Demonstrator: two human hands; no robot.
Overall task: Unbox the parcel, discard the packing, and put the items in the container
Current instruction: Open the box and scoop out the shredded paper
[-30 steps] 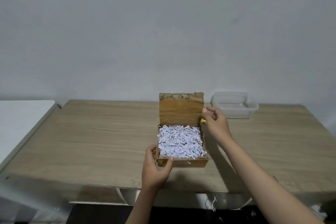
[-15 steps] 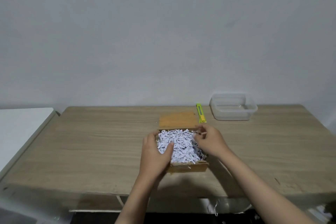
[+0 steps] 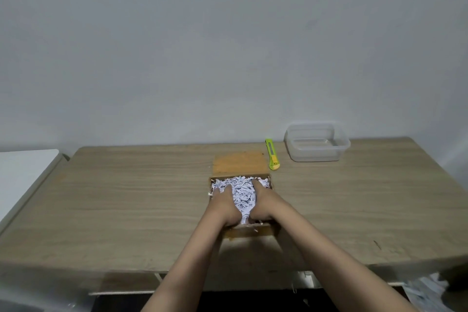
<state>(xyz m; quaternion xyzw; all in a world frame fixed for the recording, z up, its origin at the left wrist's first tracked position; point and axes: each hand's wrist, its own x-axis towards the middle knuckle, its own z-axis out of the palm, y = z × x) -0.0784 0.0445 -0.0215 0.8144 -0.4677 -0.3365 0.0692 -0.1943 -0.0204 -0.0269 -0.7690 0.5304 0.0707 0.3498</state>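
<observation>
Both of my hands are sunk into the shredded paper [image 3: 241, 191] that fills the open cardboard box [image 3: 249, 232], which sits at the middle of the wooden table [image 3: 126, 210]. My left hand [image 3: 224, 206] goes in on the 9 o'clock side of the box and my right hand [image 3: 263, 206] on the 3 o'clock side, with a heap of white shreds standing between them. The fingertips of both hands are buried in the paper, so I cannot tell whether they are spread, pressed together or pinching anything. The box's flap [image 3: 239, 162] lies flat on the table at 12 o'clock from the box. A green utility knife [image 3: 271, 154] lies just beside that flap at about 1 o'clock from the box. The clear plastic container [image 3: 316, 142] stands farther out at about 2 o'clock, near the table's far edge and apart from the knife.
</observation>
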